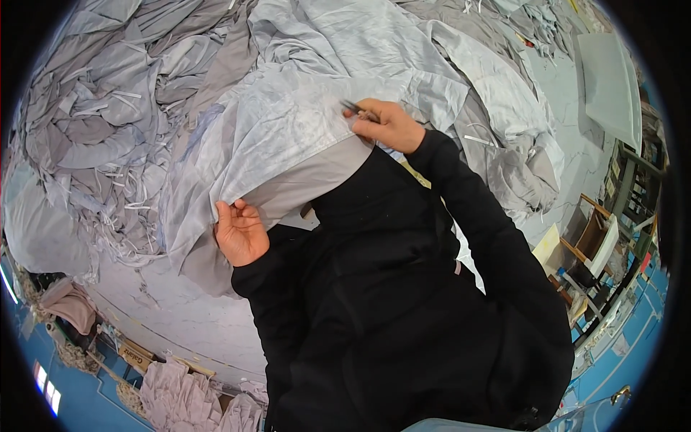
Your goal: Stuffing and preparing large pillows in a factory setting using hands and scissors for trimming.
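Cloth pinched in left hand, right hand angled leftward, gripping tool

A pale marbled table carries everything, its bare top showing below the left hand and well to the right of the right hand. On it, a rumpled grey heap sprawls left of and beyond the left hand, light blue-grey cloth spreads between and past both, and a crumpled bundle lies right of the right hand.
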